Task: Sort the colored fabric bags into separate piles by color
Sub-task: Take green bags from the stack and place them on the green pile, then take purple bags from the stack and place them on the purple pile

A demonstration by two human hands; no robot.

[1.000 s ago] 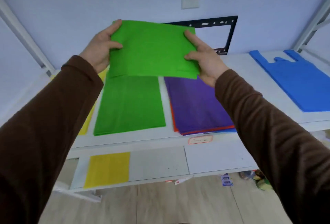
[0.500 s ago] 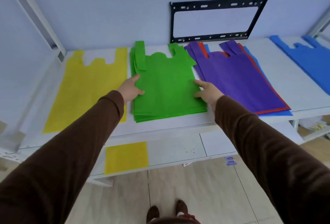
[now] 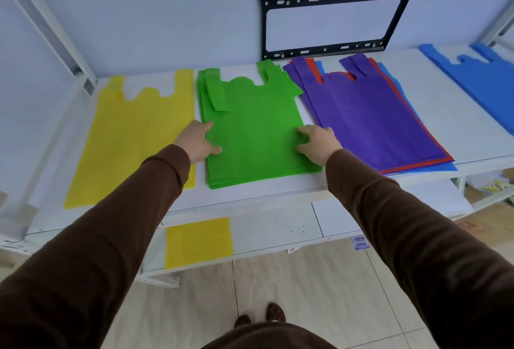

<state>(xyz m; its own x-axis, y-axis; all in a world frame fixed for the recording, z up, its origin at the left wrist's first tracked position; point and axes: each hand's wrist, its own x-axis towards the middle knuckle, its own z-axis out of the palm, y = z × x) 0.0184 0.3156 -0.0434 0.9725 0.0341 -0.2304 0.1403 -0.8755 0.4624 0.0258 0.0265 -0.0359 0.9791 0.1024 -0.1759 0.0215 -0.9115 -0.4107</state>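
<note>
Both hands rest on the green bag pile (image 3: 256, 131), left hand (image 3: 199, 141) and right hand (image 3: 317, 143) with fingers loosely spread; no writing is legible.

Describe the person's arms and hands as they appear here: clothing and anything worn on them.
Both arms are covered by long, plain dark brown sleeves of a soft-looking fabric, ending at the wrists with no visible cuffs, logos or markings. The left hand and right hand are bare: no gloves, and no rings, watch or bracelet can be seen.
</note>
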